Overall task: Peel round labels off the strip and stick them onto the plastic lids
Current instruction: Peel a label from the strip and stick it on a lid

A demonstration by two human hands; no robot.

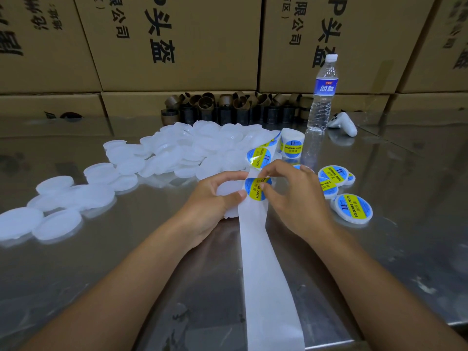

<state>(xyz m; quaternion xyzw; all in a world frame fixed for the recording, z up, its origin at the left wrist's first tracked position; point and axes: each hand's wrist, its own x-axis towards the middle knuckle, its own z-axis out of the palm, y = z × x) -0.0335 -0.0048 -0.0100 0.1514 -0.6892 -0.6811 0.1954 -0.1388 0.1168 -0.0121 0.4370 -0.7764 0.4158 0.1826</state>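
A white backing strip (263,262) runs from the near table edge up between my hands to a label roll (292,143). My left hand (210,206) grips a blank white plastic lid (229,190) together with the strip. My right hand (296,196) pinches the edge of a round blue-and-yellow label (254,190) on the strip. Another label (259,158) sits on the strip further up. A heap of blank lids (182,150) lies to the left and behind. Several labelled lids (353,207) lie to the right.
A water bottle (323,95) stands behind the roll, with a white controller (343,124) beside it. Dark cardboard tube cores (235,107) line the back of the steel table (126,274). Stacked cardboard boxes (177,41) form a wall behind.
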